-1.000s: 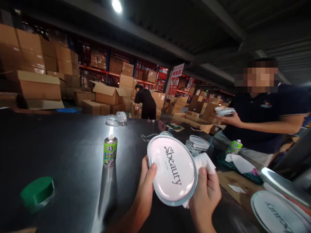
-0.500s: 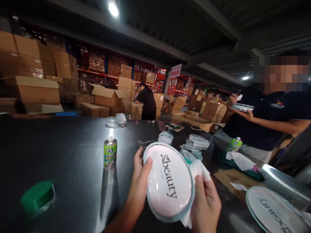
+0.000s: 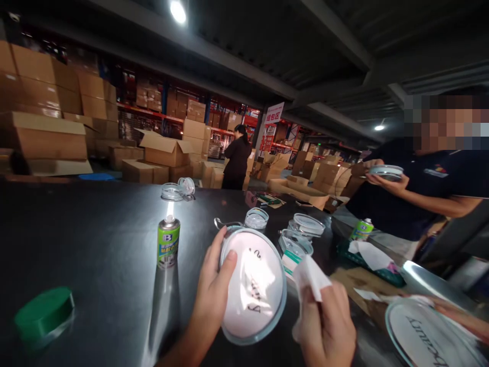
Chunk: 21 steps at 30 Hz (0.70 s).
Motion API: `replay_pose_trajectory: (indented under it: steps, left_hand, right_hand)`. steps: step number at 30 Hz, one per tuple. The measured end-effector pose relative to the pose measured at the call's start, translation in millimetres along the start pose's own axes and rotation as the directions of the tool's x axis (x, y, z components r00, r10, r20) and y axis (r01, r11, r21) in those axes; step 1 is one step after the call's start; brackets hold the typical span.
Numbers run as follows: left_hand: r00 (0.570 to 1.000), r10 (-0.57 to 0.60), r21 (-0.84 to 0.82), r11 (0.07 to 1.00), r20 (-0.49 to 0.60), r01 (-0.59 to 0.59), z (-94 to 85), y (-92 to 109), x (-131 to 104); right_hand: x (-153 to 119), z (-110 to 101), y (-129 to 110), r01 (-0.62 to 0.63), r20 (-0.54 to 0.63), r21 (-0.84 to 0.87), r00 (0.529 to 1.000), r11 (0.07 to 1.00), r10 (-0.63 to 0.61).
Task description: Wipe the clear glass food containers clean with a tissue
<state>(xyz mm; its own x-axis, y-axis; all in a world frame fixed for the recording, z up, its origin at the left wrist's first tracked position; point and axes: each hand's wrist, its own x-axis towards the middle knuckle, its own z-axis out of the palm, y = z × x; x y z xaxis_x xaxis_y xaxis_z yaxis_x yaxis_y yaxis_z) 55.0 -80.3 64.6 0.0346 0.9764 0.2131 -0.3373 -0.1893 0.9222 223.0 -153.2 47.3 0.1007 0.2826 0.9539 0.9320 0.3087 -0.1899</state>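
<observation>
My left hand (image 3: 212,285) grips a round clear-rimmed case (image 3: 254,290) by its left edge. Black lettering on the case's white face is partly washed out by glare. A folded white tissue (image 3: 307,280) is pinched in my right hand (image 3: 328,321), just right of the case and apart from it. Behind the case stand a small clear round container (image 3: 256,219) and clear cases (image 3: 296,244), with a green-and-white piece (image 3: 292,260) by them. A green spray can (image 3: 168,242) stands upright to the left.
A green lid (image 3: 45,313) lies at the left. Clear containers (image 3: 173,192) sit at the table's far edge. On the right are another lettered case (image 3: 424,331) with a person's hand (image 3: 458,313) over it, a second spray can (image 3: 362,229) and a co-worker (image 3: 424,188) holding a container.
My right hand with the tissue has come away from the case's edge to the right. The case has tilted into glare. Another person's hand has appeared at the right-hand case.
</observation>
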Motion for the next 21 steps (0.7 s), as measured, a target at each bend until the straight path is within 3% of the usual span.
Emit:
replay_pose_trajectory:
  steps: [2, 3, 6, 11, 16, 18, 21]
  left_hand:
    - [0.999, 0.049, 0.070, 0.996, 0.001, -0.049, 0.4, -2, -2]
    - [0.998, 0.065, 0.084, 0.994, 0.017, -0.066, 0.6, -4, -3]
    - [0.993, 0.094, 0.108, 0.989, 0.069, -0.101, 0.2, -10, -4]
    - [0.996, 0.053, 0.114, 0.992, 0.073, -0.062, -3.4, -14, 2]
    - [0.988, 0.055, 0.162, 0.984, 0.144, -0.078, -4.4, -18, 5]
    - [0.986, 0.058, 0.171, 0.982, 0.157, -0.085, -6.1, -20, 9]
    - [0.990, 0.104, 0.175, 0.977, 0.098, -0.120, -12.9, -20, 19]
  right_hand:
    - [11, -2, -7, 0.233, 0.114, -0.097, 0.968, 0.968, -0.222]
    - [15, -1, -12, 0.296, 0.163, -0.138, 0.948, 0.945, -0.273]
    - [17, 7, -28, 0.330, 0.233, -0.188, 0.930, 0.925, -0.284]
    - [6, 15, -28, 0.385, 0.289, -0.044, 0.888, 0.922, -0.357]
    - [8, 18, -21, 0.223, 0.175, -0.231, 0.967, 0.947, -0.185]
    - [3, 24, -26, 0.313, 0.162, -0.137, 0.943, 0.940, -0.290]
    - [-10, 25, -27, 0.485, 0.119, 0.061, 0.864, 0.872, -0.489]
